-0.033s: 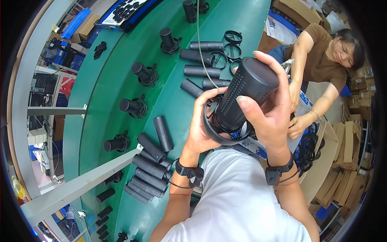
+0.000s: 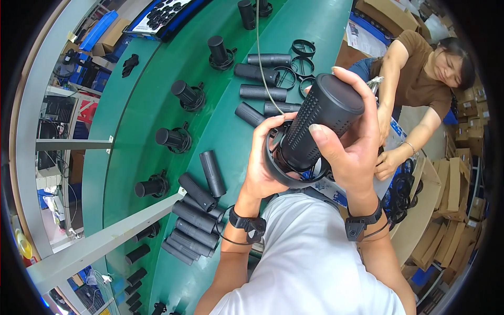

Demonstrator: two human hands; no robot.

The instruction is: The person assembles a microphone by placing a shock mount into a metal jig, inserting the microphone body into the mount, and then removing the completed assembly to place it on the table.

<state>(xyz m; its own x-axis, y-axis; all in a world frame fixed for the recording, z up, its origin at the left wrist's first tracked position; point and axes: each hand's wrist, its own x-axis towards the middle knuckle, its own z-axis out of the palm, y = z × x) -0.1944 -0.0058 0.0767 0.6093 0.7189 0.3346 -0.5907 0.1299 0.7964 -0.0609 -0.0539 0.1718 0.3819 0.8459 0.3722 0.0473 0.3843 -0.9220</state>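
A black perforated cylinder (image 2: 320, 123) is tilted in front of me, its capped end up and to the right. My right hand (image 2: 357, 142) wraps its upper part, thumb on the near side and fingers behind. The lower end sits inside a black ring (image 2: 286, 178) with spokes. My left hand (image 2: 261, 163) grips this ring from the left, thumb over the rim. Whether cylinder and ring are joined cannot be seen. Loose perforated tubes (image 2: 262, 93) and spare black rings (image 2: 303, 66) lie just beyond my hands.
Cylinders standing in rings (image 2: 188, 94) line the green conveyor (image 2: 142, 115) on my left. Several black tubes (image 2: 194, 236) are piled near my left forearm. A pale metal bar (image 2: 105, 236) crosses the lower left. A co-worker (image 2: 404, 89) works at right, beside cardboard boxes (image 2: 454, 184).
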